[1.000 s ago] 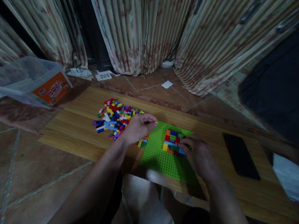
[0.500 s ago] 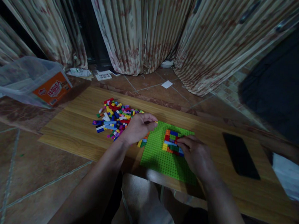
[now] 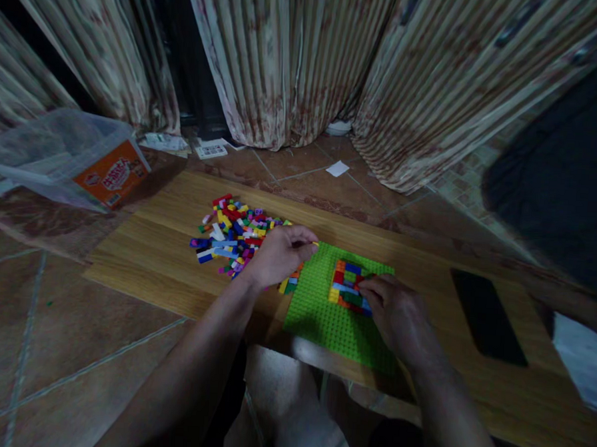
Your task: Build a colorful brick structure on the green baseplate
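Note:
My left hand is closed in a pinch on a small yellow building brick, above the far left corner of the green baseplate. Bricks in red, orange, blue, yellow and green form a low block on the plate, with a gap showing green near its middle. At the right side of this block, my right hand has its thumb and fingers closed on a red building brick. Those fingers cover part of the block's right edge.
A pile of loose bricks lies left of the baseplate on the wooden table. To the right rests a black phone-like slab near white paper. A clear plastic bin stands at far left, curtains behind.
The view has shifted slightly, so everything sits a little further right. My right fingers have moved slightly on the block, and more of its inner gap shows. My left hand keeps its pinch.

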A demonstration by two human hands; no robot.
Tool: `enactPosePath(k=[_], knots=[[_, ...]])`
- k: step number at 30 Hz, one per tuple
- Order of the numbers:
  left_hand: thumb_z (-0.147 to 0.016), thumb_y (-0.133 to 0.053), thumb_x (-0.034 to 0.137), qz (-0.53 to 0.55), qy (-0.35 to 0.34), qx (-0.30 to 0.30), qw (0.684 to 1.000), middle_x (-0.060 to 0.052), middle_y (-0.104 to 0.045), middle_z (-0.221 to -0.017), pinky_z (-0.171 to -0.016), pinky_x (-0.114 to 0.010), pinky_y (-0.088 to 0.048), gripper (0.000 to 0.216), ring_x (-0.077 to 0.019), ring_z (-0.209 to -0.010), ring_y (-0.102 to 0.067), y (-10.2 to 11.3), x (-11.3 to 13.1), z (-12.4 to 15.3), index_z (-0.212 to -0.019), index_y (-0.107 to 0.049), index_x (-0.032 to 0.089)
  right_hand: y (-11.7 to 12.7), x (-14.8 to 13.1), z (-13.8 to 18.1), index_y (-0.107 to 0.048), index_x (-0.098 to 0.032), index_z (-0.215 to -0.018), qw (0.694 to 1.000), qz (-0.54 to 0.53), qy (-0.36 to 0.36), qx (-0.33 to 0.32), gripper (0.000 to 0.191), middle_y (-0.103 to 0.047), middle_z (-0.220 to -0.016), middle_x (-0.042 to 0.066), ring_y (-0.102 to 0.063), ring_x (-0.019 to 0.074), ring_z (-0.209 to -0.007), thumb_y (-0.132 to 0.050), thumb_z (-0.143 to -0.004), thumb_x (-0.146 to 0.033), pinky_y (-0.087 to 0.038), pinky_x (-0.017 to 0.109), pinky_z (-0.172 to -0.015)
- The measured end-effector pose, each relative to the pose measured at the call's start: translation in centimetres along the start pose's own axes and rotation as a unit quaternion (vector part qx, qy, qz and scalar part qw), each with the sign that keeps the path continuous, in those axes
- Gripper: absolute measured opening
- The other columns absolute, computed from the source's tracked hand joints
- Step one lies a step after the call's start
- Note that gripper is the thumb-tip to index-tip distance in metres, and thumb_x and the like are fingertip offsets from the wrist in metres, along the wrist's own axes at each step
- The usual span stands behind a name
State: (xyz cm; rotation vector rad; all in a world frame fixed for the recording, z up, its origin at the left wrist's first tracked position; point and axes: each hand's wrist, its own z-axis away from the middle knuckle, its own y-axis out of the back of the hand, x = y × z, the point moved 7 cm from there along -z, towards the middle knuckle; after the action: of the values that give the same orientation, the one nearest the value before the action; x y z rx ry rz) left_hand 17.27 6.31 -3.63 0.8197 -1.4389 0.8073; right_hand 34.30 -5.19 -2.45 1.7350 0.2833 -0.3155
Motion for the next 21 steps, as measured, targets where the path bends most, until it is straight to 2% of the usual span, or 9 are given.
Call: enactPosePath(k=[4,8,15,21], knots=[[-0.074,-0.066,0.021,-0.004,0.001,-0.002,1.000,0.000,-0.064,-0.073,-0.061,-0.020,-0.042,0.011,-0.0088,-0.064,-0.055,0.0,-0.1,0.0,-0.081,-0.065,0.013,-0.2,-0.2,-0.1,-0.071,-0.019,-0.083,1.000,0.011,-0.001,-0.008,0.025,-0.069,-0.088,0.007,-0.065,0.0194,-0.079,-0.046,-0.090,-0.020,-0.048,0.032,-0.074],[-0.074,-0.065,0.020,-0.008,-0.007,-0.006,1.000,-0.001,-0.064,-0.074,-0.062,-0.020,-0.042,0.010,-0.0086,-0.065,-0.055,-0.1,-0.1,-0.1,-0.081,-0.065,0.013,0.0,0.0,-0.1,-0.070,-0.019,-0.081,1.000,-0.013,-0.017,0.015,0.022,-0.070,-0.087,0.006,-0.065,0.0195,-0.078,-0.049,-0.088,-0.021,-0.048,0.032,-0.074],[-0.075,-0.065,0.020,-0.019,-0.017,-0.008,1.000,-0.001,-0.065,-0.075,-0.062,-0.021,-0.043,0.010,-0.0092,-0.066,-0.057,-0.2,-0.1,-0.1,-0.081,-0.065,0.013,0.2,0.9,-0.2,-0.070,-0.022,-0.076,0.994,-0.097,-0.044,0.030,0.016,-0.069,-0.079,0.003,-0.063,0.0178,-0.071,-0.057,-0.082,-0.028,-0.047,0.031,-0.069],[-0.075,-0.064,0.020,-0.030,-0.022,-0.007,0.999,-0.001,-0.066,-0.076,-0.062,-0.020,-0.044,0.010,-0.0091,-0.066,-0.057,-0.1,-0.2,-0.1,-0.083,-0.065,0.013,0.1,2.7,0.2,-0.072,-0.022,-0.080,0.981,-0.162,-0.097,0.034,0.016,-0.071,-0.085,0.004,-0.065,0.0195,-0.079,-0.062,-0.079,-0.035,-0.048,0.033,-0.075]])
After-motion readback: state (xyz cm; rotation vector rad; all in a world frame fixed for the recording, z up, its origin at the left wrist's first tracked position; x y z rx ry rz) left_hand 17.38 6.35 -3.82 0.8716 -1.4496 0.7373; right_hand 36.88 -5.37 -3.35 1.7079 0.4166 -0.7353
